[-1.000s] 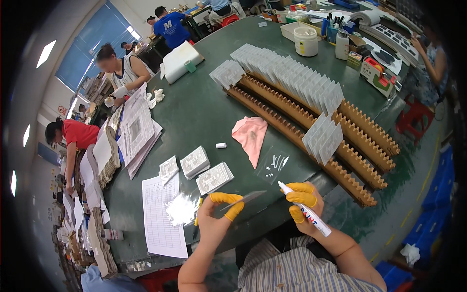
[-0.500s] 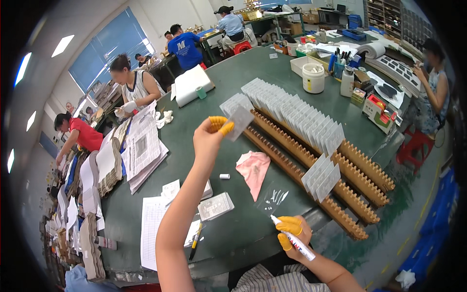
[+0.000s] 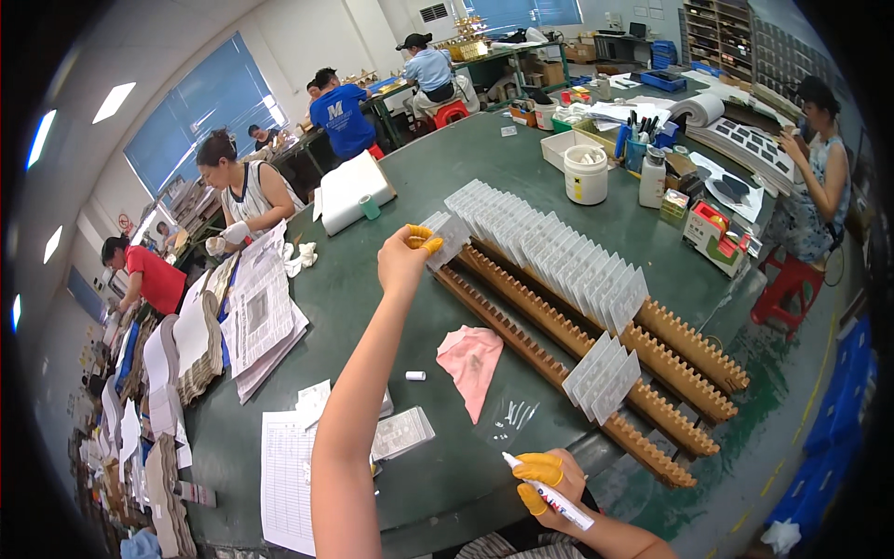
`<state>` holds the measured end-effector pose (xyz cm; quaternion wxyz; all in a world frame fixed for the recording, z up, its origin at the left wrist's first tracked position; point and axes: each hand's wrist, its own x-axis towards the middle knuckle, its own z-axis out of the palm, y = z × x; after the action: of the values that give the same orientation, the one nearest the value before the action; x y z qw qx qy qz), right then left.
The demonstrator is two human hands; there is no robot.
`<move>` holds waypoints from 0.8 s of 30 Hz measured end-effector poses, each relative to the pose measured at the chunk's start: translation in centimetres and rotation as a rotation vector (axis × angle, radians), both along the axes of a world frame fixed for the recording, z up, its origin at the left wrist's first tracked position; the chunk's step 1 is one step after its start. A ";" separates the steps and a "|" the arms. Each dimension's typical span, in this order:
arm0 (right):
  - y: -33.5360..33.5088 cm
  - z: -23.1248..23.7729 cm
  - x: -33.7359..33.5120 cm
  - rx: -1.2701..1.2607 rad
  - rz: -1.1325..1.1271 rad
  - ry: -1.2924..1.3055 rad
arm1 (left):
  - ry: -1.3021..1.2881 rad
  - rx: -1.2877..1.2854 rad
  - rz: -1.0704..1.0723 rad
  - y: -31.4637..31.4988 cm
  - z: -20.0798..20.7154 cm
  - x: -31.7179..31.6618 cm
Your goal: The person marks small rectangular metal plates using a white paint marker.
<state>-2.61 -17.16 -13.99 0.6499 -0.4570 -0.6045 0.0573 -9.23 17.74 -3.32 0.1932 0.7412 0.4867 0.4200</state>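
My left hand (image 3: pixel 404 259), with yellow finger cots, pinches a thin grey plate (image 3: pixel 453 237) at the far left end of the notched wooden racks (image 3: pixel 507 326). Other plates stand close beside it; whether its edge sits in a notch is hidden. A long row of translucent plates (image 3: pixel 568 250) stands upright in the racks, and a smaller group (image 3: pixel 602 377) stands nearer. Low at the right, my right hand (image 3: pixel 559 475), also in yellow cots, is closed around a white paint marker (image 3: pixel 570 512) with its tip pointing up-left. Its white cap (image 3: pixel 415 375) lies on the table.
Between my arms lie a pink cloth (image 3: pixel 470 363), a clear sheet with white strokes (image 3: pixel 507 424) and a stack of plates (image 3: pixel 404 433). A printed form (image 3: pixel 287 475) is at the left. White tubs (image 3: pixel 586 175) and a bottle (image 3: pixel 653 177) stand beyond the racks. Co-workers sit around.
My left hand has brought its plate from above the table to the far rack end, against the plates there. The right hand still holds the marker. The view has shifted slightly.
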 end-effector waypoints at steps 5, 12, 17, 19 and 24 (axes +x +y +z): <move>0.1 0.0 0.0 -0.012 0.010 -0.005 | 0.092 0.015 0.022 0.0 -0.4 0.2; -0.3 0.1 -0.6 -0.008 -0.010 0.017 | 0.300 0.216 0.073 0.4 -1.5 -0.4; -0.4 0.0 -0.8 -0.024 -0.043 0.016 | 0.228 0.568 0.012 -2.7 -0.1 -2.2; -0.2 -0.1 -0.8 -0.048 -0.028 0.033 | 0.216 0.582 0.017 -5.0 0.4 -3.8; -0.1 -0.2 -0.7 -0.096 -0.044 0.049 | 0.474 0.054 -0.230 -12.5 0.0 -10.6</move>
<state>-3.27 -17.27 -14.18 0.6431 -0.4991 -0.5748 0.0833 -19.79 5.21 -3.30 0.1007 0.8742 0.4195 0.2228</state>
